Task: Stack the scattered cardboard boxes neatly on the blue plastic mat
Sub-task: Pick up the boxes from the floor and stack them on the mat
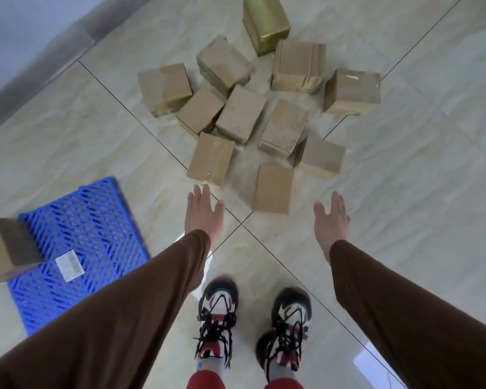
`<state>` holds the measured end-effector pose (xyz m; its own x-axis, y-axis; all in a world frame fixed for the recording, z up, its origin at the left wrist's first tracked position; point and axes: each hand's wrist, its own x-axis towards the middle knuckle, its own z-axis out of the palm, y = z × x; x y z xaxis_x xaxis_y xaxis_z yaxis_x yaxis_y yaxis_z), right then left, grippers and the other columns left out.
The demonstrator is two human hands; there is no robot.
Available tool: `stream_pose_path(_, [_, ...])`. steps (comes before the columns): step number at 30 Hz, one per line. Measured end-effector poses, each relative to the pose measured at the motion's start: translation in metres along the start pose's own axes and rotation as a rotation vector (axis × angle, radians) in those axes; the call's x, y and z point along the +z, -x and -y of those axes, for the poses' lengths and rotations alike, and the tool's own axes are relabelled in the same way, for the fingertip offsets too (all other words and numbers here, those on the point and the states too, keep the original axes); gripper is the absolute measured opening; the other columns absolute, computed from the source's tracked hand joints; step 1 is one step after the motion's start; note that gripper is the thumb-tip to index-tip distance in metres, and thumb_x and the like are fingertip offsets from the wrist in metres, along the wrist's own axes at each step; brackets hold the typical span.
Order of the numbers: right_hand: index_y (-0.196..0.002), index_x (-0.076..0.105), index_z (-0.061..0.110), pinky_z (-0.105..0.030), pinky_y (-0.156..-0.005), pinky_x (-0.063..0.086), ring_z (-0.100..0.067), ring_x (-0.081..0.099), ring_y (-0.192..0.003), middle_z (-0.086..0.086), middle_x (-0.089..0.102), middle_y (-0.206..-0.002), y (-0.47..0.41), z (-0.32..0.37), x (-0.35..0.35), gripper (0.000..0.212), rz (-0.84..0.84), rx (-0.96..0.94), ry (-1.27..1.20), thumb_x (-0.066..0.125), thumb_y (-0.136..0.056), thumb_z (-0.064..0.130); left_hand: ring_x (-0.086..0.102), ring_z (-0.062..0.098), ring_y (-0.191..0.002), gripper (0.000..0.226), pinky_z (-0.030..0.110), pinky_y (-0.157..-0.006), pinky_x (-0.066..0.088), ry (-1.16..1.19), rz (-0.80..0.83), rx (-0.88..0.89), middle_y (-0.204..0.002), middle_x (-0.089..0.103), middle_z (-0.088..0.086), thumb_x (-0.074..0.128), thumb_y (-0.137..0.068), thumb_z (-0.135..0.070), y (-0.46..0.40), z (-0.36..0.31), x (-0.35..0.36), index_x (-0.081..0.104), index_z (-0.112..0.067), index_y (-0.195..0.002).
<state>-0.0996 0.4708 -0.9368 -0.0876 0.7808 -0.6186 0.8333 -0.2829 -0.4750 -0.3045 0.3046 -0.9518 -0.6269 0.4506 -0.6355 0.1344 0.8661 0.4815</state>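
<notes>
While both hands reach forward over the tiled floor (404, 136), the left hand (204, 211) and right hand (331, 220) are spread, fingers straight, holding nothing. Ahead lies a loose cluster of cardboard boxes (242, 113), turned every which way; the nearest box (272, 189) stands between the hands' fingertips, its long axis pointing away from the person. At left, one box (7, 248) sits on the blue plastic mat (90, 228), tilted off the mat's edges.
</notes>
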Motion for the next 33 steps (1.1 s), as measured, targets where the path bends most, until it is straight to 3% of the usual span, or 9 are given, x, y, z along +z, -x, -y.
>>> stream_pose_path(4, [-0.164, 0.003, 0.026, -0.044, -0.125, 0.003, -0.015, -0.007, -0.158, 0.007, -0.005, -0.172, -0.043, -0.008, 0.027, 0.067, 0.001, -0.104, 0.166, 0.032, -0.107, 0.045, -0.004, 0.025, -0.156, 0.066, 0.033, -0.125, 0.002, -0.195, -0.084, 0.152, -0.169, 0.001, 0.009, 0.035, -0.105, -0.034, -0.041, -0.022, 0.043, 0.007, -0.012, -0.161])
stream_pose_path(9, [-0.164, -0.004, 0.022, -0.041, -0.125, 0.000, -0.014, -0.008, -0.158, 0.005, -0.008, -0.172, -0.087, -0.019, 0.069, 0.071, 0.092, -0.127, 0.153, 0.030, -0.107, 0.048, -0.004, 0.018, -0.156, 0.064, 0.031, -0.125, 0.002, -0.137, -0.034, 0.168, -0.169, -0.001, 0.005, 0.029, -0.107, -0.035, -0.083, -0.035, 0.098, 0.002, -0.012, -0.161])
stream_pose_path(13, [-0.163, -0.007, 0.028, -0.043, -0.127, 0.011, -0.020, 0.007, -0.159, 0.004, 0.005, -0.172, -0.104, -0.019, 0.091, 0.071, 0.268, 0.000, -0.064, 0.028, -0.106, 0.052, 0.009, 0.016, -0.155, 0.064, 0.035, -0.126, 0.009, 0.196, 0.114, -0.026, -0.169, 0.006, 0.000, 0.027, -0.107, -0.042, -0.101, -0.040, 0.135, 0.003, -0.019, -0.161])
stream_pose_path(17, [-0.164, 0.005, 0.031, -0.039, -0.119, 0.024, -0.023, 0.031, -0.150, 0.002, 0.026, -0.167, -0.105, -0.011, 0.098, 0.066, 0.366, 0.167, -0.241, 0.028, -0.106, 0.053, 0.037, 0.026, -0.145, 0.062, 0.037, -0.120, 0.026, 0.458, 0.236, -0.261, -0.163, 0.030, 0.003, 0.025, -0.104, -0.050, -0.100, -0.046, 0.148, 0.014, -0.027, -0.160])
stream_pose_path(20, [-0.162, 0.020, 0.027, -0.034, -0.111, 0.031, -0.022, 0.042, -0.141, 0.002, 0.038, -0.160, -0.089, -0.007, 0.095, 0.061, 0.385, 0.157, -0.245, 0.030, -0.107, 0.051, 0.038, 0.024, -0.145, 0.058, 0.030, -0.114, 0.027, 0.538, 0.212, -0.263, -0.161, 0.033, 0.003, 0.026, -0.107, -0.044, -0.085, -0.044, 0.138, 0.016, -0.024, -0.161])
stream_pose_path(25, [-0.159, 0.029, 0.031, -0.040, -0.111, 0.040, -0.020, 0.052, -0.127, 0.002, 0.051, -0.148, -0.037, 0.016, 0.096, 0.054, 0.390, 0.046, -0.268, 0.034, -0.107, 0.044, 0.047, 0.020, -0.137, 0.056, 0.034, -0.110, 0.041, 0.696, 0.131, -0.210, -0.155, 0.043, -0.004, 0.031, -0.103, -0.042, -0.045, -0.024, 0.089, 0.024, -0.032, -0.158])
stream_pose_path(28, [-0.158, 0.031, 0.031, -0.032, -0.101, 0.040, -0.016, 0.052, -0.125, 0.006, 0.051, -0.144, 0.007, 0.041, 0.106, 0.050, 0.407, -0.030, -0.290, 0.035, -0.108, 0.034, 0.053, 0.017, -0.130, 0.052, 0.028, -0.096, 0.049, 0.780, 0.080, -0.192, -0.148, 0.051, -0.007, 0.032, -0.102, -0.039, -0.020, 0.004, 0.049, 0.032, -0.035, -0.154])
stream_pose_path(33, [-0.156, 0.038, 0.031, -0.026, -0.101, 0.042, -0.009, 0.055, -0.123, 0.012, 0.055, -0.141, 0.083, 0.080, 0.151, 0.049, 0.468, -0.161, -0.262, 0.037, -0.107, 0.025, 0.046, 0.012, -0.137, 0.050, 0.032, -0.118, 0.032, 0.836, -0.062, -0.177, -0.152, 0.048, -0.008, 0.037, -0.105, -0.033, 0.015, 0.069, -0.020, 0.034, -0.031, -0.155])
